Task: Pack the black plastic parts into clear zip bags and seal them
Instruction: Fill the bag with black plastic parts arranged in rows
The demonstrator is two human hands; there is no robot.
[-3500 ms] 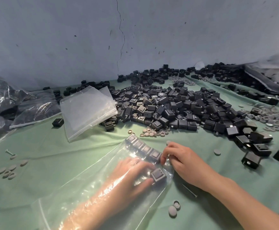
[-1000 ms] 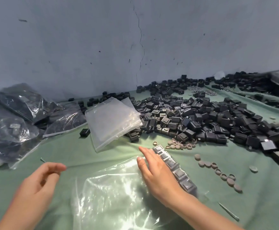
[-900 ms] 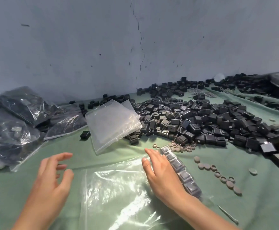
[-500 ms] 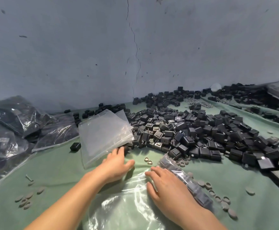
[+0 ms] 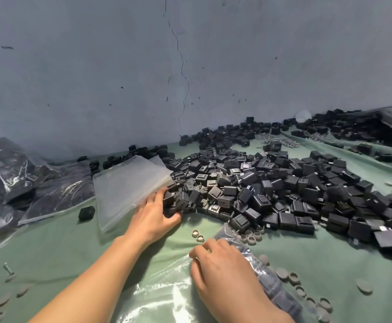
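Since a second before, the left hand [image 5: 153, 217] had crossed from the bare cloth at nine o'clock to the near edge of the pile. The right hand [image 5: 227, 276] had stayed on the clear zip bag [image 5: 164, 297] and bent its fingers.

Nearest, at six o'clock, that bag lay flat and glossy on the green-covered desk [image 5: 62, 248]. A row of black parts [image 5: 276, 290] was lined up inside it, along the edge toward four o'clock. The right hand rested on top of the bag, its fingers [image 5: 198, 249] curled with the tips at the bag's far edge. Whether they pinched the plastic or only pressed it could not be told. Grey round caps [image 5: 290, 278] lay scattered on the cloth at three to four o'clock of that hand, and two pale rings [image 5: 195, 233] sat just beyond its fingertips.

Farther out, at eleven o'clock, the left hand's fingers and thumb were curled round a black part [image 5: 170, 201] at the pile's near left corner, beside a stack of empty clear bags [image 5: 129, 190]. A lone black cube [image 5: 86, 213] sat at nine o'clock of that stack. The loose pile of black parts [image 5: 272, 190] spread from twelve to two o'clock. Filled bags [image 5: 15, 173] lay heaped at ten o'clock, against the cracked grey wall [image 5: 97, 78].
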